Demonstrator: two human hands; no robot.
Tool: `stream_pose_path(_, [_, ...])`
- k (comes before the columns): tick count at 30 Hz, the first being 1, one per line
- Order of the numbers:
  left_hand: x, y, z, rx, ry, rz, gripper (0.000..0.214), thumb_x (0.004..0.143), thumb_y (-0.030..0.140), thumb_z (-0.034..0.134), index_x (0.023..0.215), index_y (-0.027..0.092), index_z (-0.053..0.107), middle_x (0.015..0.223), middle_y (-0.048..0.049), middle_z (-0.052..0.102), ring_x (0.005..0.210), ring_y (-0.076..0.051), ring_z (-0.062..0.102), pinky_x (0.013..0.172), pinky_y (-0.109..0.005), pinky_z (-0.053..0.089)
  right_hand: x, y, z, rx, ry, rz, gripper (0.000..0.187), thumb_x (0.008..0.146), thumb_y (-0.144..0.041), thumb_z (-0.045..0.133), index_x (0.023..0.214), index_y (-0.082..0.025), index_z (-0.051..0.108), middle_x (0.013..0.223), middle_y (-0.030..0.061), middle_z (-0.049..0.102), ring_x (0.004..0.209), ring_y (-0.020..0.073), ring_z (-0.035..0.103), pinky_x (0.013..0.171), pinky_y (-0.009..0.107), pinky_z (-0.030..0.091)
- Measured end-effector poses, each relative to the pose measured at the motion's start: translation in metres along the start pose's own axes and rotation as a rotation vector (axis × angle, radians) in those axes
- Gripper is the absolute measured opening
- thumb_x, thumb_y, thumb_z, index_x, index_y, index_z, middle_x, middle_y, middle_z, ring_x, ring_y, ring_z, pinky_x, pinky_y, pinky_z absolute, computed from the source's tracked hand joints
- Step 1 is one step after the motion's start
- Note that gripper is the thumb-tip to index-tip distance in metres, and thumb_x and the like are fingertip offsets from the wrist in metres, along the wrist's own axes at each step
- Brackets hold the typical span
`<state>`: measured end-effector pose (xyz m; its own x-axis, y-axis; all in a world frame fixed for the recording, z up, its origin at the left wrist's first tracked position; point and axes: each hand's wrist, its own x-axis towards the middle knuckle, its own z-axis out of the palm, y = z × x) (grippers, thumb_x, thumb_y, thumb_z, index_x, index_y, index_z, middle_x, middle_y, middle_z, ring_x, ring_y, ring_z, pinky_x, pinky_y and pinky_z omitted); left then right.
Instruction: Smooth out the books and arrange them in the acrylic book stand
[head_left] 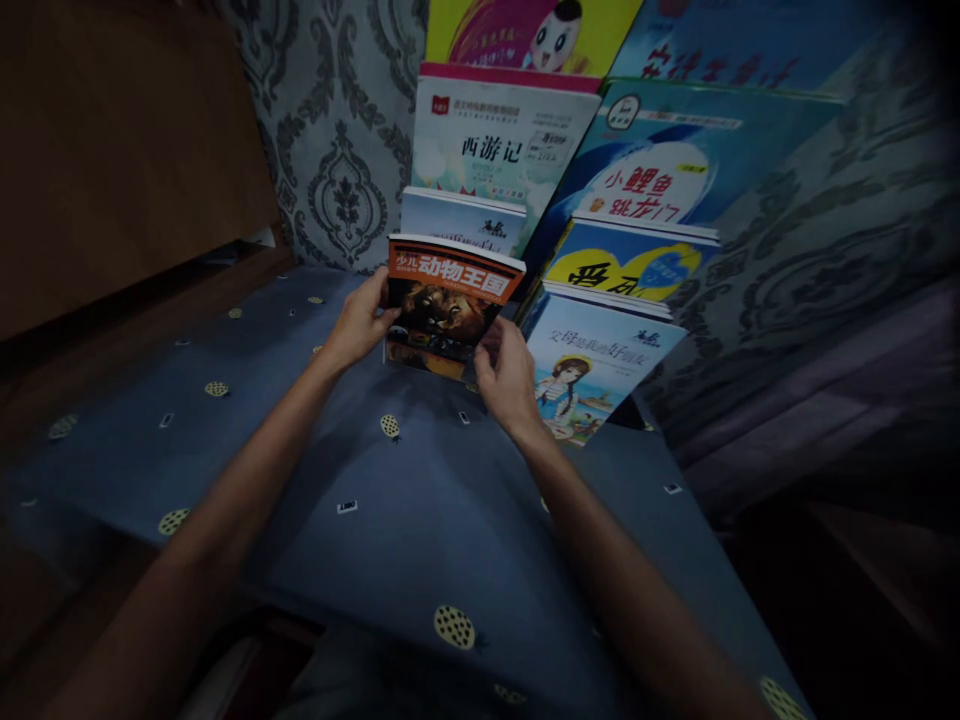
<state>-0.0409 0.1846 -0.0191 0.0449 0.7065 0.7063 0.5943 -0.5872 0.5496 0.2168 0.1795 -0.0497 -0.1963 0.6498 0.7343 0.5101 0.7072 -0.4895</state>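
Observation:
Between my two hands is an upright book (pixel 450 300) with an orange title band and a lion on its dark cover. My left hand (pixel 364 318) pinches its left edge. At its lower right edge, my right hand (pixel 508 372) has its fingers curled round the side. Right behind it stands a pale blue book (pixel 465 215), mostly covered. A white book with a pink top edge (pixel 495 140) rises behind that. To the right of my right hand, a light blue book with a girl in a hat (pixel 592 365) fronts a second column of books.
Higher in the right column are a yellow and blue book (pixel 630 262) and a teal book (pixel 705 140). A yellow book (pixel 517 30) tops the left column. All stand on a blue patterned cloth (pixel 405 510) before a papered wall (pixel 337 170). A wooden cabinet (pixel 127 160) is at left.

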Motion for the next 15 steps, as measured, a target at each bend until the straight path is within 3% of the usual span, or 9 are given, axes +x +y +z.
stream_pose_path(4, [0.002,0.001,0.002,0.054,0.022,0.011,0.036,0.072,0.012,0.064,0.107,0.021,0.062,0.088,-0.0017,0.064,0.086,-0.023,0.063,0.093,-0.047,0.053,-0.002,0.002,0.005,0.004,0.005,0.014,0.047,0.09,-0.021,0.049,0.137,-0.016,0.051,0.119,0.0174,0.065,0.106,0.0299,0.066,0.094,0.056,0.059])
stream_pose_path(10, [0.004,0.001,0.003,-0.029,0.022,0.005,0.04,0.071,0.008,0.065,0.107,0.023,0.064,0.083,0.0005,0.062,0.092,-0.025,0.063,0.099,-0.05,0.049,-0.001,0.0,0.001,-0.005,0.009,-0.005,0.043,0.093,-0.022,0.048,0.136,-0.02,0.053,0.111,0.0137,0.066,0.101,0.0287,0.065,0.092,0.055,0.059])
stream_pose_path(15, [0.005,-0.004,0.004,-0.035,0.038,-0.007,0.04,0.07,0.009,0.066,0.107,0.023,0.064,0.082,0.001,0.063,0.088,-0.024,0.063,0.098,-0.048,0.051,0.001,-0.008,-0.004,-0.017,-0.011,-0.015,0.044,0.094,-0.022,0.047,0.137,-0.019,0.053,0.112,0.0147,0.064,0.105,0.0315,0.063,0.096,0.059,0.056])
